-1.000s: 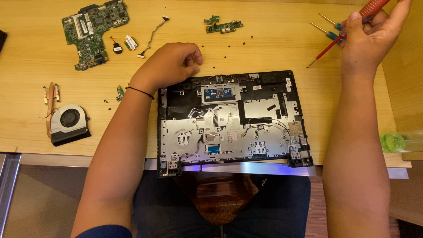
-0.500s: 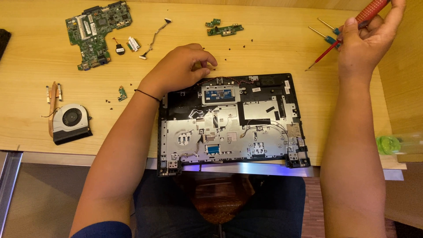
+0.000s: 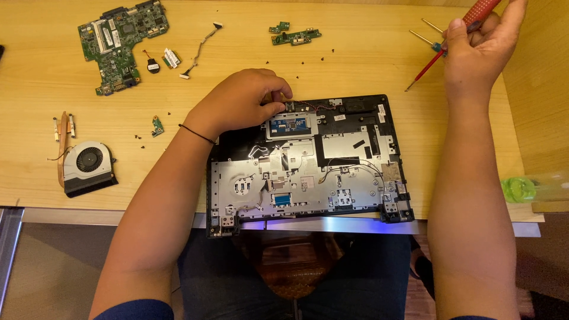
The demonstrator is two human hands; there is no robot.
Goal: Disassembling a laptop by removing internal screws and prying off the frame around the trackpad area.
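I see the opened laptop base (image 3: 308, 166) lying flat at the near edge of the wooden table (image 3: 355, 65), just in front of the body. It works like a shallow black tray: inside it there are silver metal plates, thin black and white wires on the right half, and a small blue board near the top middle.

My left hand (image 3: 240, 101) rests on the upper left corner of this base. The fingers (image 3: 278, 95) are curled narrow and pinch at something small on the top edge, but I cannot tell what it is. A thin black band is around this wrist.

My right hand (image 3: 480, 50) is lifted over the far right part of the table, well apart from the base. It is closed around a screwdriver with red handle (image 3: 483, 9). Near it are two more thin screwdrivers (image 3: 430, 35), one of them with a red shaft.

On the left lies a cooling fan (image 3: 89, 166) with its copper pipe, and further a green motherboard (image 3: 121, 35), a round coin battery (image 3: 153, 66), a flat cable (image 3: 201, 47) and two little green boards (image 3: 296, 34). Small dark screws are scattered on the wood. A green bottle (image 3: 524, 188) lies at the right edge. Nothing stands between the hands and the base.
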